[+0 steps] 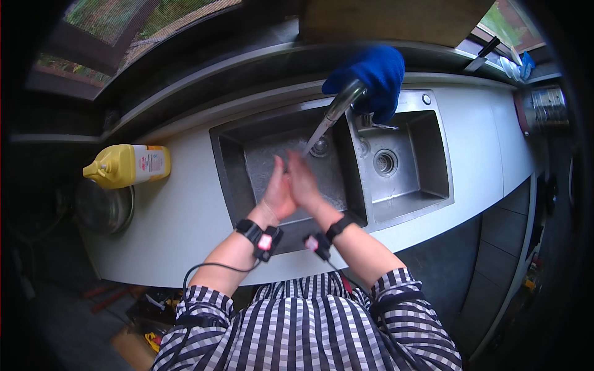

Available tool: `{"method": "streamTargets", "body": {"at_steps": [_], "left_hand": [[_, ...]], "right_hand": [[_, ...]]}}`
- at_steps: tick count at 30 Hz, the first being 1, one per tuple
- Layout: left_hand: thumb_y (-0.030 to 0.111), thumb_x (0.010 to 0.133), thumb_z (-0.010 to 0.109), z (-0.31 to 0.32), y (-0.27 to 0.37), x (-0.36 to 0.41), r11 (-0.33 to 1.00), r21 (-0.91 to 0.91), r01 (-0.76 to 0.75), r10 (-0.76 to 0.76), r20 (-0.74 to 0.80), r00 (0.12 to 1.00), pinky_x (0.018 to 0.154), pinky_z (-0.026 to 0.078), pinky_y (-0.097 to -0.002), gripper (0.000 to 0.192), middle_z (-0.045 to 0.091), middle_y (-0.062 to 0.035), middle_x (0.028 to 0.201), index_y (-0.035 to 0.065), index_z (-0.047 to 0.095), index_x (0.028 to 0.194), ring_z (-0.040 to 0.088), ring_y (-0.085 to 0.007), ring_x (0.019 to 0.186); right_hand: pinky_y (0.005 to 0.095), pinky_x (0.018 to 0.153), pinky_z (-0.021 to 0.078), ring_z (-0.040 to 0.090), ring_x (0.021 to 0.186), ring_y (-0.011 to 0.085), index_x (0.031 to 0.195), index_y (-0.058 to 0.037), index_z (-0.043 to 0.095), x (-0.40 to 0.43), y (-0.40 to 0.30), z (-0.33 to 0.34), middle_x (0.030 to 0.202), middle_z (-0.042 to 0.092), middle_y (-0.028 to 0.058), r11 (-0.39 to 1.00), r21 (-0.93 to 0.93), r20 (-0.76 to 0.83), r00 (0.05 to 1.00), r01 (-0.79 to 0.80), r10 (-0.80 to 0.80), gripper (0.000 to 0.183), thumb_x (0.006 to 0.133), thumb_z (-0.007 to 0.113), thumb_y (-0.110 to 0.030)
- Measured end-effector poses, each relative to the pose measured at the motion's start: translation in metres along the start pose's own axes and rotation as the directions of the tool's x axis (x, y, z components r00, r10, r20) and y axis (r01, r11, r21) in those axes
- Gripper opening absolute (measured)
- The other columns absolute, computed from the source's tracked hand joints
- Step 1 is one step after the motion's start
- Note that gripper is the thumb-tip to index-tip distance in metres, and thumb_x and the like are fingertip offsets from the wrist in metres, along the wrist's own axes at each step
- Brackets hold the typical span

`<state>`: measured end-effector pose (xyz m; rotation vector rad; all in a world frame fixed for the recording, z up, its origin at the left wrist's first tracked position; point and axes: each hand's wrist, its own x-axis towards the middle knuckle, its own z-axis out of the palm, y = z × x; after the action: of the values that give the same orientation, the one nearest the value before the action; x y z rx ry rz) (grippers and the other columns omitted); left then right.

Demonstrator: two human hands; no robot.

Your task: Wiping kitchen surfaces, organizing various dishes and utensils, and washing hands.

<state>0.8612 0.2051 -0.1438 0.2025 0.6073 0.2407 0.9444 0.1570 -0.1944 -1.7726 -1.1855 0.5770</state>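
Over the larger basin (264, 155) of a stainless steel double sink, my left hand (277, 197) and my right hand (302, 180) meet palm to palm, wet and slightly blurred. Neither holds an object. Water (315, 138) runs from the metal faucet spout (342, 103) onto or just beside the fingertips of my right hand. Behind those fingers a drain strainer (319, 146) shows in the basin floor. A blue cloth (387, 76) drapes over the faucet's base, with its lever (385, 126) poking out below. Both wrists carry black straps with small cabled devices.
The smaller basin (399, 185) with its round drain (385, 163) lies to the right. On the white countertop (185, 218), a yellow pump bottle (123, 166) stands at the left beside a round metal pot or lid (104, 208). A metal canister (547, 109) is at the far right.
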Motion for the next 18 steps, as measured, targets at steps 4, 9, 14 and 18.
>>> {"method": "streamTargets", "body": {"at_steps": [4, 9, 14, 18], "left_hand": [[0.074, 0.081, 0.035, 0.010, -0.001, 0.009, 0.997, 0.070, -0.038, 0.033, 0.074, 0.997, 0.098, 0.038, -0.0394, 0.082, 0.050, -0.0064, 0.125, 0.0079, 0.043, 0.129, 0.048, -0.0215, 0.115], [0.072, 0.083, 0.034, -0.023, 0.022, 0.019, 0.997, -0.019, -0.073, 0.072, -0.008, 0.997, 0.088, 0.043, -0.0372, 0.075, 0.054, -0.0043, 0.106, 0.0073, 0.049, 0.117, 0.053, -0.0212, 0.100], [0.073, 0.083, 0.034, -0.003, -0.008, 0.033, 0.998, 0.041, -0.037, 0.033, 0.100, 0.994, 0.103, 0.031, -0.0419, 0.082, 0.049, -0.0084, 0.128, 0.0080, 0.043, 0.131, 0.044, -0.0251, 0.121], [0.071, 0.084, 0.035, -0.038, 0.001, 0.035, 0.952, -0.305, 0.031, 0.091, 0.378, 0.921, 0.107, 0.026, -0.0389, 0.082, 0.046, -0.0090, 0.132, 0.0065, 0.039, 0.134, 0.040, -0.0236, 0.125]], "right_hand": [[0.0420, 0.109, 0.0221, 0.029, 0.131, 0.0366, 0.135, 0.0017, 0.034, 0.013, 0.007, -0.009, 0.139, 0.032, 0.0233, 0.839, 0.284, 0.209, 0.884, -0.464, 0.418, 0.047, 0.097, 0.034, -0.026], [0.0385, 0.111, 0.0188, 0.021, 0.137, 0.0333, 0.138, 0.0046, 0.028, -0.003, -0.011, 0.021, 0.147, 0.023, 0.0216, 0.986, 0.110, 0.075, 0.990, -0.125, 0.117, 0.055, 0.098, 0.032, -0.033], [0.0433, 0.092, 0.0391, 0.048, 0.115, 0.0363, 0.119, -0.0027, 0.053, 0.025, 0.030, 0.010, 0.124, 0.051, 0.0202, 0.876, 0.270, -0.030, 0.906, -0.400, 0.423, 0.041, 0.095, 0.037, -0.032], [0.0403, 0.092, 0.0397, 0.051, 0.110, 0.0313, 0.116, -0.0015, 0.054, 0.013, 0.030, 0.018, 0.118, 0.055, 0.0177, 0.963, 0.085, -0.039, 0.965, -0.254, 0.258, 0.042, 0.096, 0.036, -0.033]]}}
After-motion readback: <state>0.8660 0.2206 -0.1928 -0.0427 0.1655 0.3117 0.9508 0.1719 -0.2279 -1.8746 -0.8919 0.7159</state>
